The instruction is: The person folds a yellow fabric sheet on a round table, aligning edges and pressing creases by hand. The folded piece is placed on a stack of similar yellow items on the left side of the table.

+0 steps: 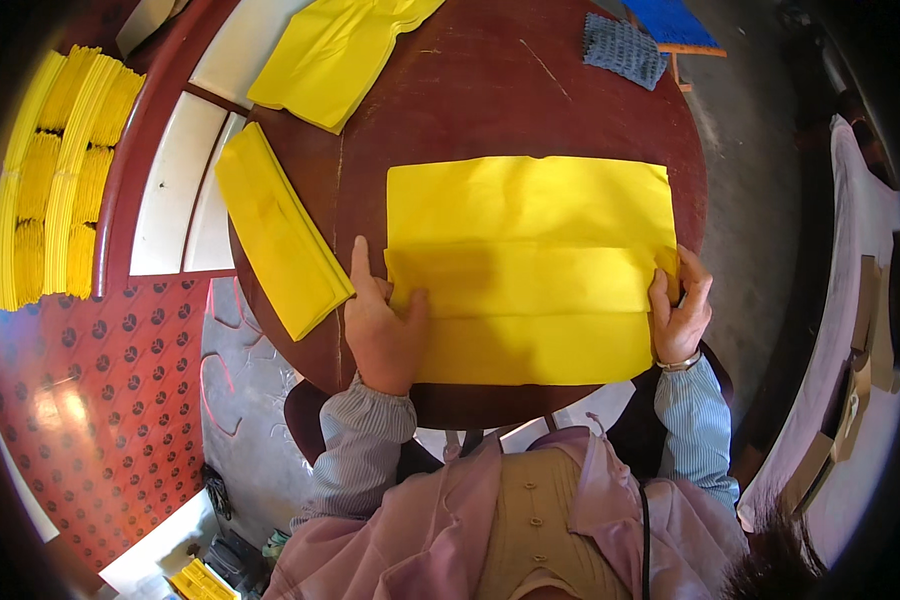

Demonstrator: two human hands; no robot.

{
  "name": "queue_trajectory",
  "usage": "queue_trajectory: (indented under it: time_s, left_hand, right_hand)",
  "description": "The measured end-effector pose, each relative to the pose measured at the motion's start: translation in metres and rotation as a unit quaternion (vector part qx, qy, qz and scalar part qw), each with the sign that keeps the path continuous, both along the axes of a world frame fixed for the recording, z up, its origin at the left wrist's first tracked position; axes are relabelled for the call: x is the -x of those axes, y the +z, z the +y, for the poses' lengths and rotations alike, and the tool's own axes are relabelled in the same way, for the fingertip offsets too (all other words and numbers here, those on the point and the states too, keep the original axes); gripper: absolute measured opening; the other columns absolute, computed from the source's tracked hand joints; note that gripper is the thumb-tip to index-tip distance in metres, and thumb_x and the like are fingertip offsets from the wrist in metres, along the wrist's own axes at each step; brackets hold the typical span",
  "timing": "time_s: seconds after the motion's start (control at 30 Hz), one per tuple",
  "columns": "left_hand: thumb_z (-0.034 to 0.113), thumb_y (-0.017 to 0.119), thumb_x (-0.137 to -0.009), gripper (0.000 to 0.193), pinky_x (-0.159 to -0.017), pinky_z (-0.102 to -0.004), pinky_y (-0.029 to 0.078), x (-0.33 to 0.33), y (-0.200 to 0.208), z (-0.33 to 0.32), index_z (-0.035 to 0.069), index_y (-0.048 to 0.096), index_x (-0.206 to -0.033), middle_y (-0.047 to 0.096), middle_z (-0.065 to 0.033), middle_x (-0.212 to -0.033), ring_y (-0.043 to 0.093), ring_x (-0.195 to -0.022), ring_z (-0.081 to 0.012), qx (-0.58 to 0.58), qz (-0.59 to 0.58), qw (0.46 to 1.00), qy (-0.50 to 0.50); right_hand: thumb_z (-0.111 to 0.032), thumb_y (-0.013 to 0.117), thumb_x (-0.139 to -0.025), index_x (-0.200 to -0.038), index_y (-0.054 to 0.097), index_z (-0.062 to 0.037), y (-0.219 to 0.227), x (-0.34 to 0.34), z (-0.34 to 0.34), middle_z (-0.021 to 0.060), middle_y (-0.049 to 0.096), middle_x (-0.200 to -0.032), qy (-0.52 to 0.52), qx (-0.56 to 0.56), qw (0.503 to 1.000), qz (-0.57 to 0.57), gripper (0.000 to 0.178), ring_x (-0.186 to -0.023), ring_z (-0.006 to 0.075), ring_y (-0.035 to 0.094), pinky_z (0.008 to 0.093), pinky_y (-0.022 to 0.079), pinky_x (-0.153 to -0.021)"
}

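Note:
A large yellow paper sheet point(530, 205) lies in front of me on the dark red round table point(480, 100). A folded band runs across its middle, and creases show along it. At its left edge my left hand point(385, 330) has the thumb on the paper and the index finger stretched out past the edge; the other fingers curl at the edge, partly hidden. My right hand point(682, 310) pinches the right edge at the folded band, thumb on top. Left of the sheet lies a long folded yellow paper bundle point(282, 235), close to my left fingertips.
More yellow paper point(335, 60) lies at the table's far left. Stacked yellow bundles point(55, 180) stand on the left beside white panels point(180, 185). A grey-blue textured cloth point(625, 50) hangs over the far right edge near a blue stool point(675, 22). Cardboard pieces point(850, 410) lie at right.

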State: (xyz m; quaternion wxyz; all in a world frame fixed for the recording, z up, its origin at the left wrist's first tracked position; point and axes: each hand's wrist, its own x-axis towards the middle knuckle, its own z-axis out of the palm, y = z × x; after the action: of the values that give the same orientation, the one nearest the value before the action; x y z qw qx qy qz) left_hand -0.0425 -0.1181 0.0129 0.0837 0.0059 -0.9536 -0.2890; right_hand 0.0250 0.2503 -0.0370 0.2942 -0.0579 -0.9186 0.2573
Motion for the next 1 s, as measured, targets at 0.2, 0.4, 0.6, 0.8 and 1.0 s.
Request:
queue_trajectory:
  time_s: [0.2,0.4,0.6,0.8,1.0]
  left_hand:
    - [0.008,0.085,-0.083,0.078,-0.087,-0.0465,0.053,0.0,0.001,0.005,0.003,0.055,-0.154,0.069,-0.0174,-0.11,0.066,-0.094,-0.0367,0.08,0.071,0.993,-0.056]
    - [0.004,0.075,-0.087,0.048,-0.103,-0.0464,0.053,0.007,-0.013,-0.005,0.008,0.07,-0.134,0.07,-0.0189,-0.125,0.067,-0.12,-0.0385,0.143,0.215,0.946,-0.195]
    - [0.014,0.069,-0.096,0.046,-0.12,-0.0553,0.043,0.004,-0.031,0.009,0.009,0.068,-0.141,0.063,-0.0246,-0.146,0.055,-0.144,-0.0428,0.007,0.025,0.976,-0.214]
    - [0.05,0.064,-0.104,0.075,-0.13,-0.0653,0.019,-0.024,-0.038,0.062,0.015,0.043,-0.167,0.031,-0.0367,-0.17,0.025,-0.162,-0.0494,0.16,0.08,0.976,-0.121]
    - [0.057,0.056,-0.106,0.08,-0.131,-0.068,0.004,-0.021,-0.031,0.067,0.017,0.035,-0.171,0.018,-0.0346,-0.176,0.008,-0.166,-0.0487,0.179,-0.01,0.977,-0.114]
  right_hand:
    - [-0.01,0.077,-0.099,-0.138,0.06,-0.0093,0.0,-0.001,0.001,0.0133,0.072,-0.098,0.0,0.001,1.0,-0.02,0.042,-0.08,0.0207,0.072,0.0331,0.062,-0.072]
    - [-0.011,0.075,-0.099,-0.141,0.062,-0.0119,-0.003,0.0,0.003,0.013,0.073,-0.1,-0.004,0.017,0.999,-0.043,0.044,-0.081,0.0212,0.072,0.0338,0.064,-0.076]
    - [-0.015,0.073,-0.101,-0.143,0.063,-0.0131,-0.01,0.005,0.005,0.0167,0.075,-0.109,0.007,0.006,1.0,-0.03,0.043,-0.088,0.0277,0.076,0.0361,0.066,-0.079]
    - [-0.023,0.069,-0.105,-0.143,0.063,-0.0147,0.025,0.001,-0.006,0.0173,0.071,-0.128,-0.052,-0.021,0.991,-0.123,0.04,-0.118,0.0319,0.069,0.0486,0.051,-0.112]
    - [-0.029,0.06,-0.108,-0.158,0.056,-0.0192,0.048,0.02,-0.119,0.0086,0.052,-0.165,0.133,-0.19,0.972,-0.03,0.051,-0.157,0.0294,0.041,0.0543,0.016,-0.133]
